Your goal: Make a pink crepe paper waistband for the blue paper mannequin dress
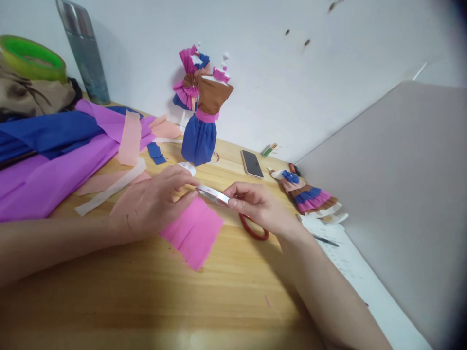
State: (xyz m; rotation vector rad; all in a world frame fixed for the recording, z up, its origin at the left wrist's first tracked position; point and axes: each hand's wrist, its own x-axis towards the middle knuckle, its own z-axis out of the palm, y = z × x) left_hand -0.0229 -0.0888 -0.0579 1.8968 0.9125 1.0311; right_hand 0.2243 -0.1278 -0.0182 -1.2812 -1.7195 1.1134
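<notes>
A thin white roll of tape (213, 195), seen nearly edge-on, is held above the table between both hands. My right hand (253, 201) pinches its right end between thumb and fingers. At the other end, the thumb and index finger of my left hand (156, 199) close on the roll. Below lies a square of pink crepe paper (193, 233), partly under my left hand. Red-handled scissors (255, 236) rest beneath my right hand, their blades hidden. Just behind the hands stands a small dress form (206, 109) in a brown top and blue skirt, on a white base.
Purple and blue crepe paper (54, 180) is heaped at left, with peach strips (130, 138) beside it. Behind stand a bottle (85, 58) and a green tape roll (34, 56). A phone (251, 163), a paper dress (308, 194) and a pen (326, 240) on paper lie right.
</notes>
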